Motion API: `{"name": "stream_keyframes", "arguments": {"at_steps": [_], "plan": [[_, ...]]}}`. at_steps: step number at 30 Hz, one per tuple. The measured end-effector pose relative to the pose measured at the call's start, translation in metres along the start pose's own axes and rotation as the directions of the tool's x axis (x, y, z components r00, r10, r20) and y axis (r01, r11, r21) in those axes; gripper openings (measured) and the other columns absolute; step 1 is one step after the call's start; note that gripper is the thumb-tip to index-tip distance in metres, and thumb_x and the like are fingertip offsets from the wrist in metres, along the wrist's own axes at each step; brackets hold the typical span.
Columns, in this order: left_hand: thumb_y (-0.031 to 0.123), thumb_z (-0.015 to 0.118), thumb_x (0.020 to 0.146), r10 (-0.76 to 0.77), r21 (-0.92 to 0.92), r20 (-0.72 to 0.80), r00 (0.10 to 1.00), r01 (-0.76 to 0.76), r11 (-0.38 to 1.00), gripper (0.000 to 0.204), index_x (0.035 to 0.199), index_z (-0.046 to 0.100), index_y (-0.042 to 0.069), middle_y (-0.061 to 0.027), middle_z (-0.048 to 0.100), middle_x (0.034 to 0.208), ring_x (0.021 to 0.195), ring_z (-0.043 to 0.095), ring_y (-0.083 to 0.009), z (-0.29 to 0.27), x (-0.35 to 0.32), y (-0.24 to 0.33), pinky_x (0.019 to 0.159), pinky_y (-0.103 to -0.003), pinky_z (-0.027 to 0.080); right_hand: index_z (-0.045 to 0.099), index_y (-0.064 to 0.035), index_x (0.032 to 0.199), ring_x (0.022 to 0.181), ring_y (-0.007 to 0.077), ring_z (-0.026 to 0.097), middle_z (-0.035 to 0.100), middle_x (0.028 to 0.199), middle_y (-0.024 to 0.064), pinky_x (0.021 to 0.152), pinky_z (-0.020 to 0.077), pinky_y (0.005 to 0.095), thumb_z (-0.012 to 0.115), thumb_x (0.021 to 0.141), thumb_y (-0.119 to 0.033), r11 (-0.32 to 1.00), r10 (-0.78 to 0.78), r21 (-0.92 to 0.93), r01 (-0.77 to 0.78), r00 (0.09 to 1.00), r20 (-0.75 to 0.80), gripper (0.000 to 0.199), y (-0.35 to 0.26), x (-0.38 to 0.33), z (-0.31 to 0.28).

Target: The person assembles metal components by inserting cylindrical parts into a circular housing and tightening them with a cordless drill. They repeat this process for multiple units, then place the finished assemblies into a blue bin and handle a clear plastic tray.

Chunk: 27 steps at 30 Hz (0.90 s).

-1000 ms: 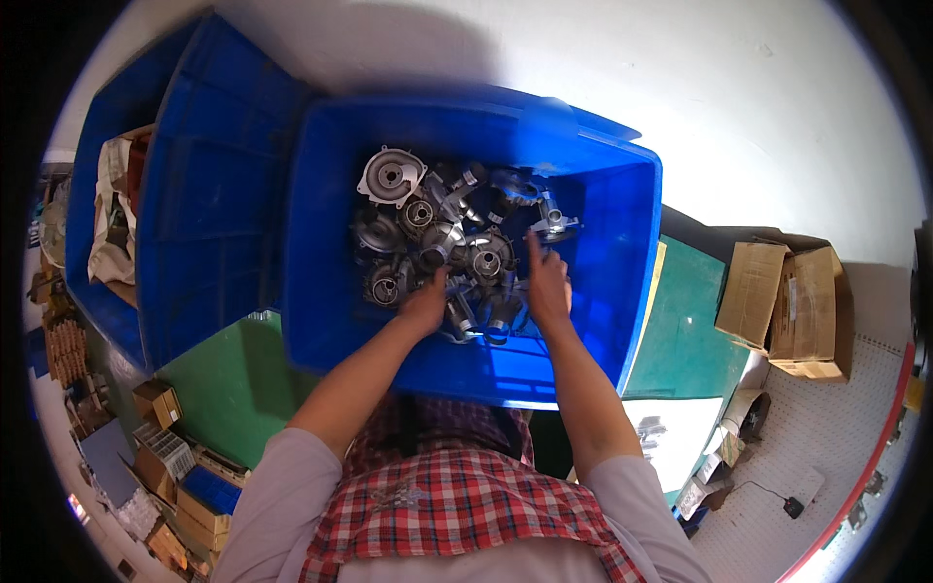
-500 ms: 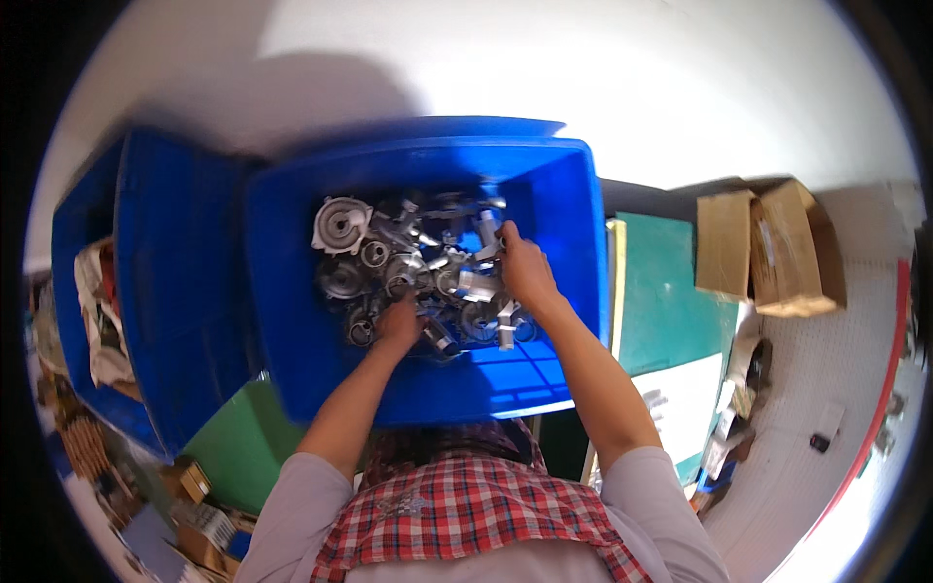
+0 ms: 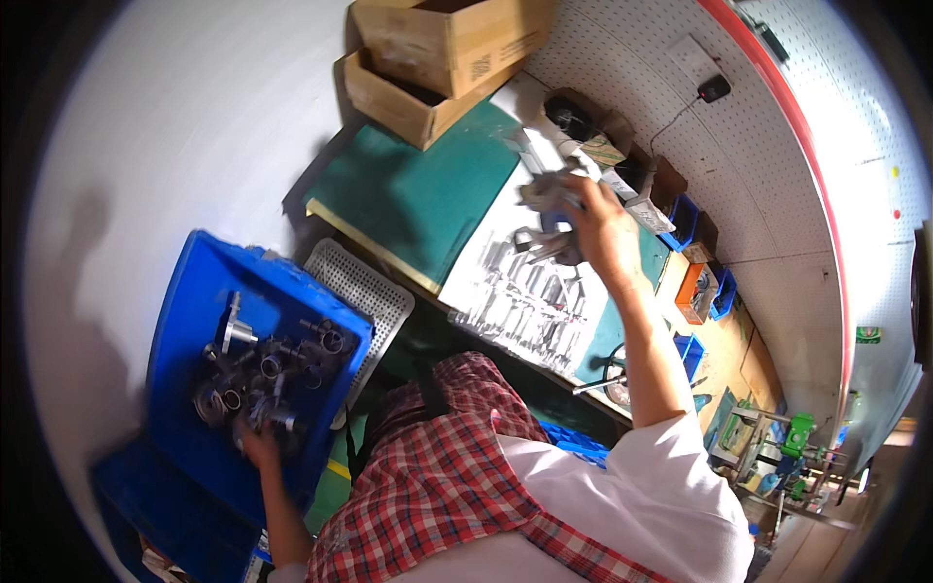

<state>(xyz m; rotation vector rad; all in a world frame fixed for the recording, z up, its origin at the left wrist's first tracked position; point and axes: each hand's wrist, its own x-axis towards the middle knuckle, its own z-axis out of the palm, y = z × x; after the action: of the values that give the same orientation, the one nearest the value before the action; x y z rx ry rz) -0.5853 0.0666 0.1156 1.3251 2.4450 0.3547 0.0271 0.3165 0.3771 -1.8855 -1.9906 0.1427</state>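
Note:
My right hand (image 3: 595,231) is raised over the workbench and grips several grey metal parts (image 3: 550,199), held above a white sheet (image 3: 530,291) covered with rows of small metal pieces. My left hand (image 3: 260,445) stays down in the blue crate (image 3: 185,321) at the lower left, its fingers among the heap of metal fittings (image 3: 260,369); whether it holds one is hidden. A green mat (image 3: 418,189) covers the bench beside the sheet.
Two open cardboard boxes (image 3: 437,58) stand at the far end of the bench. A white perforated tray (image 3: 364,291) leans between crate and bench. Small blue and orange bins (image 3: 700,282) line the pegboard wall (image 3: 777,194). A second blue crate (image 3: 155,515) lies below.
The view has swung from the crate toward the workbench. My right hand has left the crate and carried metal parts up over the white sheet. My left hand remains in the crate.

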Motion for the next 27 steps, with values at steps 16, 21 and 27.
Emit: {"name": "stream_keyframes", "arguments": {"at_steps": [16, 21, 27], "plan": [[-0.002, 0.068, 0.082, 0.777, -0.097, -0.108, 0.62, -0.785, 0.612, 0.046, 0.127, 0.061, 0.007, -0.0134, 0.067, 0.114, 0.106, 0.063, -0.0296, -0.02, -0.017, 0.503, 0.093, -0.037, 0.048, 0.051, -0.019, 0.123, 0.095, 0.0398, 0.063, 0.062, 0.105, 0.0192, 0.08, 0.051, 0.0477, 0.063, 0.086, -0.019, 0.618, 0.719, -0.429, -0.659, 0.694, -0.03, 0.038, 0.422, -0.19, 0.056], [0.005, 0.072, 0.079, 0.936, -0.231, 0.189, 0.297, -0.913, 0.337, 0.054, 0.128, 0.058, 0.021, -0.0132, 0.066, 0.105, 0.1, 0.062, -0.0327, 0.107, -0.051, 0.67, 0.085, -0.041, 0.049, 0.051, -0.0184, 0.134, 0.105, 0.0379, 0.059, 0.058, 0.116, 0.019, 0.086, 0.0488, 0.0488, 0.072, 0.082, -0.025, 0.705, 0.652, -0.419, -0.573, 0.755, 0.064, 0.056, 0.393, -0.184, 0.029], [0.004, 0.058, 0.091, 0.877, -0.287, 0.436, 0.201, -0.893, 0.347, 0.054, 0.14, 0.046, 0.024, -0.0177, 0.065, 0.115, 0.104, 0.063, -0.0318, 0.276, -0.131, 0.768, 0.093, -0.044, 0.048, 0.049, -0.0154, 0.136, 0.103, 0.0379, 0.059, 0.057, 0.11, 0.0209, 0.09, 0.0455, 0.0491, 0.068, 0.085, -0.02, 0.782, 0.57, -0.334, -0.527, 0.82, 0.042, 0.055, 0.38, -0.215, 0.056]]}}
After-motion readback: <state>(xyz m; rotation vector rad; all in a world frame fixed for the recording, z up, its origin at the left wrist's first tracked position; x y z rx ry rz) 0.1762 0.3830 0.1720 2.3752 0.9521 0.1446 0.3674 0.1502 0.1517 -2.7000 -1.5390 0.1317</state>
